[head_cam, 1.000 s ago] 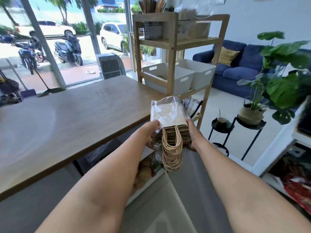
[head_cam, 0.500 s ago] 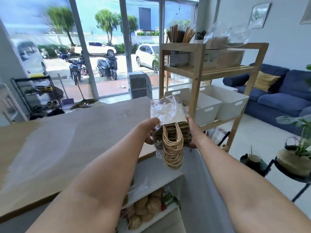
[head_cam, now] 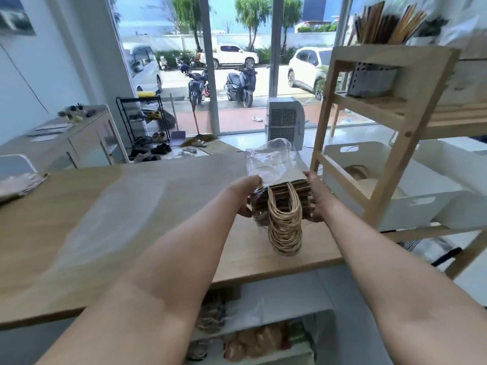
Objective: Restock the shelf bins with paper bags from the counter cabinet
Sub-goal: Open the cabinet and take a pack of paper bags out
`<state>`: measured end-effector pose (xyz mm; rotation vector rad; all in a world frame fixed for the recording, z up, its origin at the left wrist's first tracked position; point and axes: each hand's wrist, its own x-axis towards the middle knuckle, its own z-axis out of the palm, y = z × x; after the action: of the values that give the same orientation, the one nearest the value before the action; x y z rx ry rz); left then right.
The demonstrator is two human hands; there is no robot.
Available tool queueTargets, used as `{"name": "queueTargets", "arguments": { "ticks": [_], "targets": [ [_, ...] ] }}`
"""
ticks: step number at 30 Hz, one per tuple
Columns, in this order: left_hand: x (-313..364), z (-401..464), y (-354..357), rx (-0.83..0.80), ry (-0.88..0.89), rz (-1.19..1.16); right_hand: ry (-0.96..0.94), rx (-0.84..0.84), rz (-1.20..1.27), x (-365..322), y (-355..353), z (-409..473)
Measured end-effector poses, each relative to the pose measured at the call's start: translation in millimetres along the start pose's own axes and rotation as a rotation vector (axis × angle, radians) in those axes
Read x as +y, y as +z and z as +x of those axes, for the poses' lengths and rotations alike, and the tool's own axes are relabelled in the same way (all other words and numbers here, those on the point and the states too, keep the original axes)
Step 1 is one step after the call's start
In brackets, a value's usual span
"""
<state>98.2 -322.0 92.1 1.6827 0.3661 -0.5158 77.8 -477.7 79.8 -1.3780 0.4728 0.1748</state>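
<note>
I hold a bundle of brown paper bags point(head_cam: 286, 189) in a clear plastic wrap between both hands, above the right part of the wooden counter point(head_cam: 131, 206). Its twisted paper handles point(head_cam: 284, 227) hang down toward me. My left hand point(head_cam: 247, 192) grips the bundle's left side and my right hand point(head_cam: 317, 197) grips its right side. To the right stands the wooden shelf point(head_cam: 390, 133) with two white bins: the nearer bin point(head_cam: 411, 206) holds some brown paper items, the other bin point(head_cam: 458, 164) sits further right. The open counter cabinet point(head_cam: 263, 330) shows below the counter edge.
The shelf's upper level carries a grey perforated holder point(head_cam: 371, 80) with sticks and wrapped items. Inside the cabinet lie more wrapped packs point(head_cam: 253, 341). A cooling unit point(head_cam: 284, 122) stands by the glass wall behind the counter. A low sideboard point(head_cam: 66, 135) is at the far left.
The view has swung left and risen. The bundle, still held in both hands, has come up from in front of the cabinet to above the counter, beside the shelf's white bins.
</note>
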Motion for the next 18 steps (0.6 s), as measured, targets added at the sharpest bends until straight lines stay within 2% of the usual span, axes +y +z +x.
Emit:
{"name": "queueTargets", "arguments": {
  "ticks": [18],
  "targets": [
    [88,194,-53,-0.005,-0.063,-0.002,0.086,0.060,-0.018,-70,74,191]
  ]
}}
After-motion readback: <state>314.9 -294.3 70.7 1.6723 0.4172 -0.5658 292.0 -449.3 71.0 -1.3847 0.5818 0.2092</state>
